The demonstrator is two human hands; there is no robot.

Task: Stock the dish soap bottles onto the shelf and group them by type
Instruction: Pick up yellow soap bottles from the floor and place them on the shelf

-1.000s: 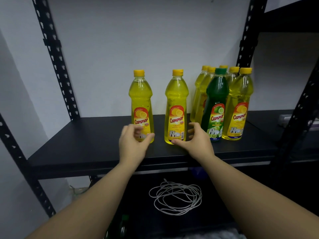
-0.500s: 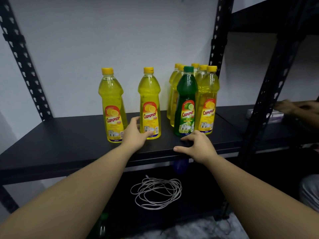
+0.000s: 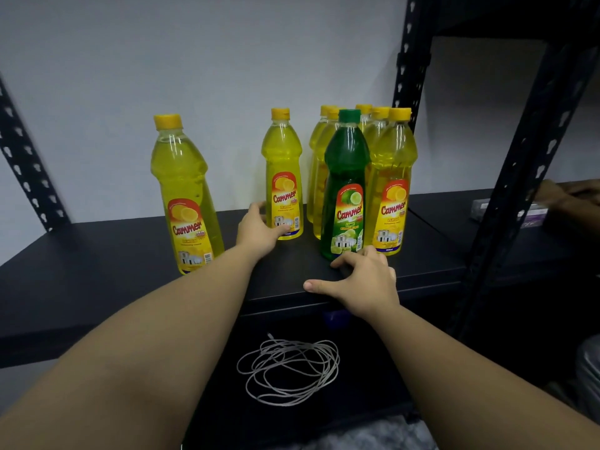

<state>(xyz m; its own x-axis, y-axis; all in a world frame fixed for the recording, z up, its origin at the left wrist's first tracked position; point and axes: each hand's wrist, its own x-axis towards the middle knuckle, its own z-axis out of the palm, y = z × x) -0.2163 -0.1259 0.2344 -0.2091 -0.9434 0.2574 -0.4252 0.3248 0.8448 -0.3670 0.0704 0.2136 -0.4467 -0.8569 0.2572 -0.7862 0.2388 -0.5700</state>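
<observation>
A black metal shelf (image 3: 113, 254) is seen from the head view, carrying upright dish soap bottles labelled "Cammer".

Left hand (image 3: 258, 230): placed at the base of a yellow lemon bottle (image 3: 284, 177); the fingers are curled round the bottle's lower left side, with a fingertip lying across the foot of the label. The bottle stands upright on the shelf, under this grip.

Right hand (image 3: 365, 282): laid on the front edge of the shelf, fingers loosely bent and thumb stretched out to the left; nothing is held. The knuckles lie just in front of the base of the green lime bottle (image 3: 347, 186); whether they touch it cannot be told.

Lone lemon bottle (image 3: 185, 196): yellow, yellow cap, standing apart to the left of the left hand, near the shelf's front edge.

Green lime bottle: green cap, upright, just beyond the right hand, at the front of a cluster.

Front lemon bottle (image 3: 393, 180): yellow, standing just right of the lime bottle and beyond the right hand.

Rear lemon bottles (image 3: 319, 170): several yellow bottles packed close behind the lime bottle; their exact number cannot be told, as they are partly hidden.

Coiled grey cord (image 3: 289, 371): lying on a lower level, below and between the two forearms.

Black perforated upright (image 3: 519, 177): to the right of the right hand; beyond it, a second person's hand (image 3: 571, 198) is seen at the frame edge beside a small box (image 3: 509, 216), blurred.
</observation>
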